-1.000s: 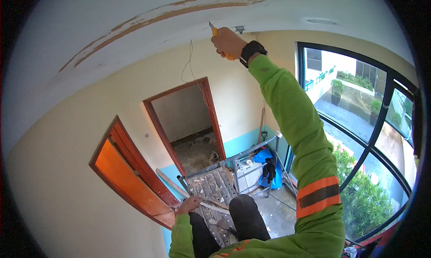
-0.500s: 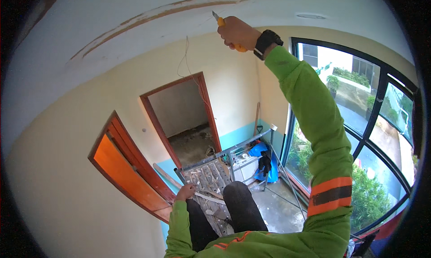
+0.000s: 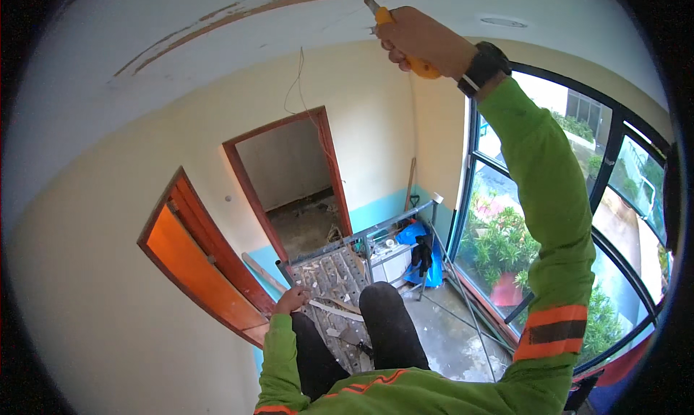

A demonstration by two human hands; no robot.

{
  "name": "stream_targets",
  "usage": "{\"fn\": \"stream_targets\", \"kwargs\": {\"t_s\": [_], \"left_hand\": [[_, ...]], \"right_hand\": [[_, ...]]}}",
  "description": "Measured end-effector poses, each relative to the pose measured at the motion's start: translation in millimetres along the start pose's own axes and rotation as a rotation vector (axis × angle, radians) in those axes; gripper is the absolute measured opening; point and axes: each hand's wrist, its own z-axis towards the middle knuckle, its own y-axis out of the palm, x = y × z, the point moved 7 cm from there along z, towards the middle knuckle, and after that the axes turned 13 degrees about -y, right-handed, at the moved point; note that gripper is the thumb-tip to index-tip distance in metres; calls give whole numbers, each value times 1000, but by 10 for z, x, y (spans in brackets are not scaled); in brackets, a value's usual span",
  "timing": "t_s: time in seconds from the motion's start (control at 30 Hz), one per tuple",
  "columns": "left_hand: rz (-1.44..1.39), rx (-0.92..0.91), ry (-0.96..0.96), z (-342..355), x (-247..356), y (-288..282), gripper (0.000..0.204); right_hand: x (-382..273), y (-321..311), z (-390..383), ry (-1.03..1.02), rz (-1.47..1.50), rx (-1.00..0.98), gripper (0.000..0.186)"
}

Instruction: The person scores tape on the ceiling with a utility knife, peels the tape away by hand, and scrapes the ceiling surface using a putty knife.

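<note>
Raised to the ceiling, my right hand point(image 3: 423, 39) is closed around the yellow handle of a utility knife point(image 3: 421, 67). The knife's blade tip is at the lower edge of a long, brown-edged groove point(image 3: 253, 9) in the white ceiling. Whether the tip touches the surface I cannot tell. Low down, my left hand point(image 3: 292, 299) is by my left knee with its fingers curled. The end of a pale curved strip point(image 3: 336, 311) lies beside those fingers; what they hold, if anything, is hidden.
Below my knees is a perforated metal scaffold platform point(image 3: 329, 274) strewn with debris, with a rail point(image 3: 387, 223) beyond. Thin wires point(image 3: 298, 82) dangle from the ceiling. An orange door point(image 3: 195, 259) and a doorway point(image 3: 289, 176) are ahead-left; black-framed windows point(image 3: 603, 184) are right. Blue bags point(image 3: 432, 272) lie below.
My right hand has moved right and slightly up with the utility knife, bringing its blade to the groove's edge. My left hand has shifted slightly; the view has tilted a little.
</note>
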Motion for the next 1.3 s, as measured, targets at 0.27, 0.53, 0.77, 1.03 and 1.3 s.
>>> {"fn": "stream_targets", "kwargs": {"t_s": [0.27,0.53,0.77,1.03,1.3], "left_hand": [[156,-4,75,-7,10,83,41],[281,-92,83,-287,349,146,41],[150,-23,0,-435,80,-87,41],[78,-104,-21,-590,-41,-146,31],[71,-157,-39,-502,-126,-139,36]], "right_hand": [[408,168,-246,50,394,84,26],[1589,873,376,238,225,88,20],[2551,1144,1698,254,101,113,19],[3411,1262,2575,140,-52,22,19],[3375,1098,2561,257,45,115,19]]}}
